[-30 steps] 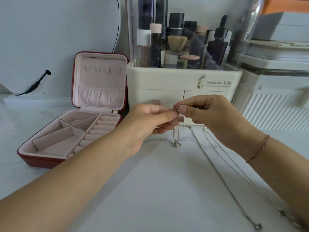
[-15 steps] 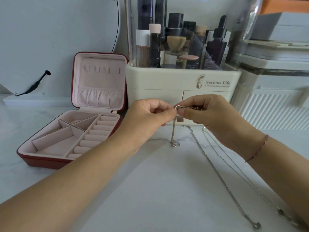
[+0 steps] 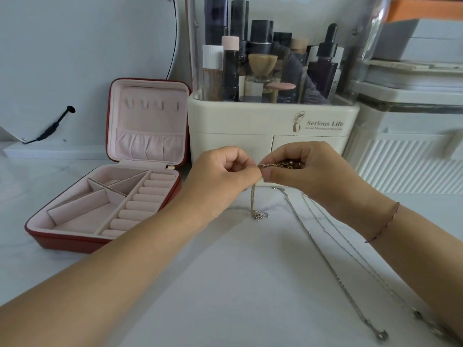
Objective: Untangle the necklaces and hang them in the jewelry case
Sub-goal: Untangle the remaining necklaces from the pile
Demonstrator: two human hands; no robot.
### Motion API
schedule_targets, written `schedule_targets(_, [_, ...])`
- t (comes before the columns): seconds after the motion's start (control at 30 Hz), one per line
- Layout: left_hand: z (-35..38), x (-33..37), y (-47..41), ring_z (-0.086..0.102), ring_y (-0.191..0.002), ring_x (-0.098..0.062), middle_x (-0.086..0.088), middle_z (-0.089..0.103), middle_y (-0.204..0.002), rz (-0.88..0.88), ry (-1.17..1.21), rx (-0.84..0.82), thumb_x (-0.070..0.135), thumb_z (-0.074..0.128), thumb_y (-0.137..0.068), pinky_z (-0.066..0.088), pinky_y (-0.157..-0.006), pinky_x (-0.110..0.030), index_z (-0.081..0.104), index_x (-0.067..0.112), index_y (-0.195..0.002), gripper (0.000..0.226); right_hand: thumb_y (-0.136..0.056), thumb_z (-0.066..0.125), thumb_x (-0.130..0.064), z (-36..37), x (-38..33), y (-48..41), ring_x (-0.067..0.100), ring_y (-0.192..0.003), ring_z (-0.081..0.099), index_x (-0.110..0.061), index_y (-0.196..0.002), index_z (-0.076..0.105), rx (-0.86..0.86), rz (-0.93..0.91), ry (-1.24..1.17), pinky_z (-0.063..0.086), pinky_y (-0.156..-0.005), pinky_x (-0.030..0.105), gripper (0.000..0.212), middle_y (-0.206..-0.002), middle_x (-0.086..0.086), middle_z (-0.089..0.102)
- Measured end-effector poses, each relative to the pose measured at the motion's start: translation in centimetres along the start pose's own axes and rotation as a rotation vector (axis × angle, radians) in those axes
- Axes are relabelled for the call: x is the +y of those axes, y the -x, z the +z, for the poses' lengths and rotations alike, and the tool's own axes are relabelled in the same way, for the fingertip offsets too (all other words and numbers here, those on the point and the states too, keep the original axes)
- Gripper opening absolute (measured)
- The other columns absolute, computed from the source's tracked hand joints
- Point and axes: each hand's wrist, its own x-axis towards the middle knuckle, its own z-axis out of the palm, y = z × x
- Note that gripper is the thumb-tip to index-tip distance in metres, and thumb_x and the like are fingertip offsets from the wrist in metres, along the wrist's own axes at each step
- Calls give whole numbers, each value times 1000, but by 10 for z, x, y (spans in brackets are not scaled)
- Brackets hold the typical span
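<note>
Head: necklace (image 3: 259,214) between both hands (image 3: 220,179) (image 3: 310,171)

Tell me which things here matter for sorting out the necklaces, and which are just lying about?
Part of the job: tangled necklaces pinched between left hand and right hand; loose chains lying nearby; open jewelry case with hooks in its lid.

Just lying about: cosmetics organizer, its bottles, white storage boxes.
</note>
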Motion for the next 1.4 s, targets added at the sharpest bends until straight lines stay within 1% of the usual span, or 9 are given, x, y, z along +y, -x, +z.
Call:
schedule_targets(0.17, [1, -2, 0, 55, -60, -8, 3, 59, -60, -28, 79, -27, 24, 63, -66, 47, -67, -23, 65, 15, -69, 9, -82, 74, -19, 2, 3, -2, 2, -46, 37, -18, -75, 72, -13, 39, 33, 29, -45, 10, 7, -56, -8, 54])
schedule_targets(0.27, [3, -3, 0, 46, -56, -10, 3, 51, -58, -117, 181, -99, 20, 62, -72, 42, -61, -21, 60, 9, -74, 12, -81, 71, -20, 1, 4, -3, 3, -52, 41, -18, -77, 71, -44, 57, 34, 32, -51, 12, 5, -59, -9, 55])
schedule_targets(0.43, [5, 3, -1, 34, -48, -10, 3, 41, -56, -314, 459, -201, 18, 56, -65, 31, -53, -24, 53, 15, -66, 4, -83, 69, -8, -1, 1, -2, 10, -59, 40, -15, -75, 67, -108, 83, -96, 32, -59, 23, 12, -69, 5, 54])
schedule_targets(0.57, [3, 2, -1, 32, -48, -11, 1, 39, -58, -377, 439, -303, 14, 57, -83, 31, -52, -24, 49, 17, -66, 19, -85, 60, 0, -4, -2, -3, 7, -54, 41, -11, -76, 63, -137, 171, -266, 32, -59, 23, 15, -61, 1, 47])
schedule_targets(0.77, [1, 2, -6, 35, -51, -9, 4, 42, -57, -267, 436, -198, 10, 58, -88, 32, -52, -21, 55, 14, -73, 16, -78, 68, -6, -10, 0, -4, 7, -55, 38, -13, -68, 61, -239, 232, -443, 31, -54, 18, 14, -62, -2, 50])
schedule_targets(0.87, [0, 1, -5, 38, -51, -9, 3, 43, -58, -232, 460, -182, 9, 61, -85, 34, -53, -22, 61, 13, -73, 13, -72, 67, -13, -10, 1, -5, 6, -54, 38, -14, -69, 62, -285, 223, -367, 32, -52, 17, 6, -63, -1, 46])
schedule_targets(1.03, [3, 2, -2, 39, -50, -10, 2, 43, -59, -251, 443, -187, 4, 50, -89, 34, -55, -23, 59, 13, -70, 23, -81, 69, -3, -10, 3, -5, 8, -56, 35, -7, -82, 64, -250, 191, -293, 32, -55, 18, 6, -68, 5, 43])
schedule_targets(1.23, [3, 0, -5, 40, -48, -9, 2, 44, -59, -298, 492, -216, 10, 57, -87, 35, -52, -22, 54, 13, -74, 14, -67, 74, -19, -13, 1, -5, 6, -55, 35, -12, -86, 71, -259, 179, -346, 36, -51, 13, 20, -92, 15, 52])
schedule_targets(1.4, [-1, 0, -8, 34, -47, -8, 3, 40, -61, -342, 665, -288, 14, 63, -75, 31, -48, -21, 56, 18, -59, 18, -67, 74, -21, -12, -3, -3, 7, -56, 29, -16, -78, 72, -290, 174, -374, 28, -52, 15, 13, -76, 7, 50])
